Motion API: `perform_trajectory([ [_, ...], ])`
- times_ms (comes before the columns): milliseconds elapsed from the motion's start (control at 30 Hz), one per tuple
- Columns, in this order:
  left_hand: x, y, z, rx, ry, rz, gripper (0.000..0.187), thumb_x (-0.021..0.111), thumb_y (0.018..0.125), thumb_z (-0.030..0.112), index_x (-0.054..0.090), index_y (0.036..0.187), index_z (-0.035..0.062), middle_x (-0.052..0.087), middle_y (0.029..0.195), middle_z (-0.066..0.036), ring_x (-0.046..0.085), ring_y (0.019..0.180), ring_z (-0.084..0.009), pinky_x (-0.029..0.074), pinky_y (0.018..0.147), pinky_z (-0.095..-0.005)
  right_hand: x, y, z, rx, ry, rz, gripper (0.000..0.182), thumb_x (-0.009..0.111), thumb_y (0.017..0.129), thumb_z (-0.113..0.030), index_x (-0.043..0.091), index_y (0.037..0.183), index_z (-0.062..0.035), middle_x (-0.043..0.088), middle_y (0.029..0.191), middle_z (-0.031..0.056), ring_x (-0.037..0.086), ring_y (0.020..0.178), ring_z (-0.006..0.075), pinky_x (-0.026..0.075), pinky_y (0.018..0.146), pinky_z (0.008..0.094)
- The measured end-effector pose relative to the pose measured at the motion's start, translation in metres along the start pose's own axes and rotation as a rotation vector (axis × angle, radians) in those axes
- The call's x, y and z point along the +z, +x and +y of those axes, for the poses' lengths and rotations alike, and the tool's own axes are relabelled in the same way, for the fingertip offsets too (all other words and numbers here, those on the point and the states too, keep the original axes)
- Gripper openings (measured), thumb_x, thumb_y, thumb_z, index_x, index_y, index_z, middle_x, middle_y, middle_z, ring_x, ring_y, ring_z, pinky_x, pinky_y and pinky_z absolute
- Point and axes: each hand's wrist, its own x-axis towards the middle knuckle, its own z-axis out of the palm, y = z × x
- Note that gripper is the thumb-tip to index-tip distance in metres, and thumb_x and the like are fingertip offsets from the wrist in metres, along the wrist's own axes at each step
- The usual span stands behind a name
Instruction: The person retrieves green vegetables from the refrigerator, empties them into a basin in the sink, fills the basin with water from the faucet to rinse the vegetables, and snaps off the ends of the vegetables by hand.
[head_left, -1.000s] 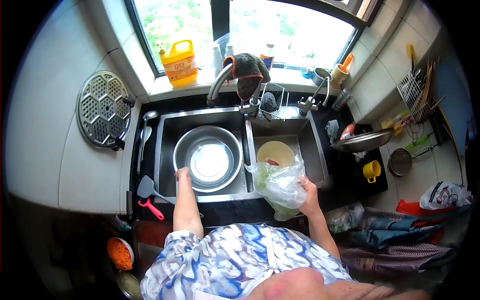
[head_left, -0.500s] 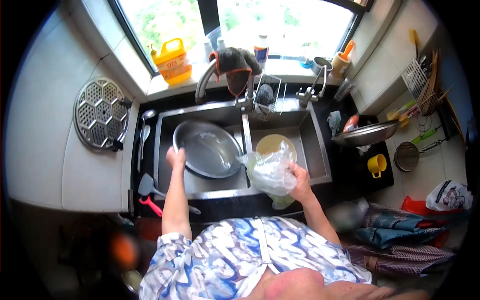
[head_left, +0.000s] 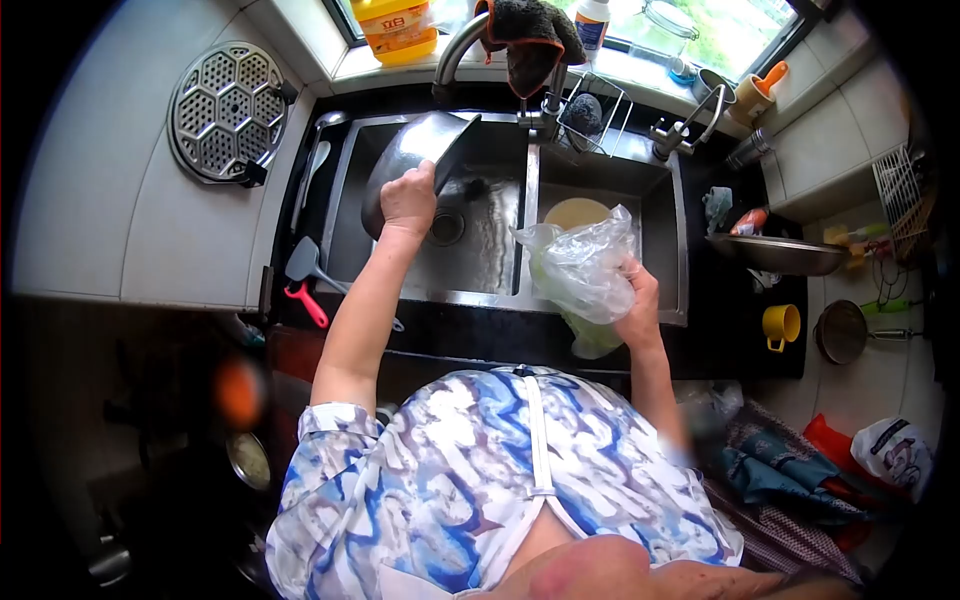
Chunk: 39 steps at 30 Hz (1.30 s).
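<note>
My left hand [head_left: 410, 200] grips the rim of a metal basin [head_left: 395, 160], which is tipped steeply on its side in the left bowl of the steel sink [head_left: 530, 215]. Water wets the sink floor by the drain [head_left: 447, 227]. Bunched in my closed right hand [head_left: 640, 300] is a clear plastic bag [head_left: 585, 265], held above the sink's front edge. Something pale green shows through and below it. Partly behind the bag, a round pale yellow thing [head_left: 577, 212] lies in the right bowl; its kind I cannot make out.
A dark cloth [head_left: 530, 45] hangs over the faucet [head_left: 455, 55]. Beside it is a wire rack [head_left: 600, 120]. A grey spatula [head_left: 303, 260] and a red-handled tool [head_left: 308, 303] lie left of the sink. To the right are a pan [head_left: 785, 254] and a yellow mug [head_left: 781, 325].
My left hand has tipped the basin from nearly level onto its side, moving it up and left and uncovering the drain. The bag stays in my right hand. The camera view has shifted.
</note>
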Motion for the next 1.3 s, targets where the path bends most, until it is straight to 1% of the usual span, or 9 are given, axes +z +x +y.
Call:
perform_trajectory([
  [500,0.117,-0.098,-0.071,-0.978,-0.776,0.147,0.014,0.056,0.066,0.012,0.061,0.075,0.0022,0.066,0.079,-0.018,0.064,0.078,-0.0366,0.049,0.073,-0.0415,0.014,-0.014,-0.014,0.052,0.047,0.022,0.03,0.065,0.079,-0.006,0.061,0.109,0.0003,0.065,0.096,0.0066,0.06,0.087,0.0132,0.048,0.079,0.027],
  [600,0.116,-0.113,-0.094,-1.086,-0.485,-0.192,0.029,0.063,0.07,0.016,0.062,0.095,0.0028,0.065,0.094,-0.02,0.063,0.091,-0.0363,0.048,0.085,-0.0417,0.031,-0.012,-0.017,0.011,-0.008,-0.099,0.03,0.068,0.075,-0.009,0.062,0.102,0.0011,0.064,0.091,0.0102,0.062,0.083,0.0183,0.048,0.076,0.0295],
  [767,0.093,-0.116,-0.107,-0.629,-0.304,-0.181,0.056,0.066,0.075,0.028,0.053,0.122,0.0019,0.061,0.108,-0.019,0.064,0.088,-0.0358,0.052,0.078,-0.0404,0.046,-0.005,-0.009,-0.251,-0.326,-0.327,0.032,0.068,0.071,-0.015,0.061,0.1,-0.0023,0.055,0.081,0.0167,0.057,0.076,0.0348,0.047,0.069,0.0387],
  [867,-0.05,-0.085,-0.028,-0.884,-1.276,-0.627,0.041,0.051,0.094,0.035,0.054,0.122,0.0052,0.063,0.105,-0.012,0.066,0.083,-0.0179,0.055,0.061,-0.0271,0.052,-0.008,-0.004,-0.26,-0.392,-0.423,0.042,0.067,0.073,-0.011,0.057,0.114,-0.0039,0.056,0.084,0.0173,0.058,0.079,0.0352,0.047,0.07,0.0415],
  [967,-0.136,-0.088,0.025,-0.457,-1.342,-0.795,0.048,0.055,0.092,0.035,0.05,0.129,0.0045,0.06,0.111,-0.013,0.064,0.082,-0.0179,0.052,0.073,-0.0294,0.054,-0.003,-0.012,-0.21,-0.196,-0.345,0.054,0.068,0.073,-0.008,0.052,0.124,-0.0052,0.057,0.088,0.019,0.059,0.083,0.0366,0.047,0.075,0.0418],
  [1033,-0.139,-0.104,0.055,-0.036,-1.137,-0.549,0.041,0.058,0.09,0.027,0.056,0.122,0.0013,0.062,0.101,-0.012,0.062,0.079,-0.0154,0.05,0.075,-0.0284,0.047,-0.004,-0.012,-0.18,-0.214,-0.447,0.07,0.071,0.071,-0.007,0.041,0.135,-0.006,0.057,0.093,0.0206,0.059,0.09,0.0375,0.047,0.081,0.0411],
  [1133,-0.139,-0.097,0.075,-0.28,-1.23,-0.71,0.031,0.059,0.089,0.019,0.062,0.112,0.0001,0.064,0.088,-0.007,0.061,0.077,-0.0125,0.049,0.073,-0.0263,0.037,-0.002,-0.021,-0.194,-0.284,-0.559,0.088,0.076,0.068,-0.011,0.03,0.142,-0.0071,0.055,0.101,0.0204,0.057,0.095,0.0372,0.046,0.084,0.0416],
  [1233,-0.146,-0.091,0.066,-0.45,-1.4,-0.646,0.022,0.055,0.093,0.017,0.066,0.1,-0.0005,0.058,0.069,0.002,0.052,0.063,-0.0046,0.042,0.06,-0.0194,0.007,-0.012,-0.047,-0.026,-0.225,-0.493,0.087,0.079,0.068,-0.01,0.033,0.143,-0.0111,0.05,0.093,0.0063,0.049,0.072,0.0145,0.046,0.065,0.0261],
  [1300,-0.138,-0.101,0.055,-0.612,-1.757,-0.683,0.022,0.053,0.094,0.016,0.065,0.102,-0.0014,0.051,0.066,0.004,0.046,0.058,-0.0045,0.041,0.056,-0.0201,-0.011,-0.03,-0.053,0.088,-0.24,-0.325,0.084,0.08,0.069,-0.021,0.037,0.14,-0.0123,0.055,0.095,0.0121,0.053,0.069,0.0182,0.048,0.062,0.029],
])
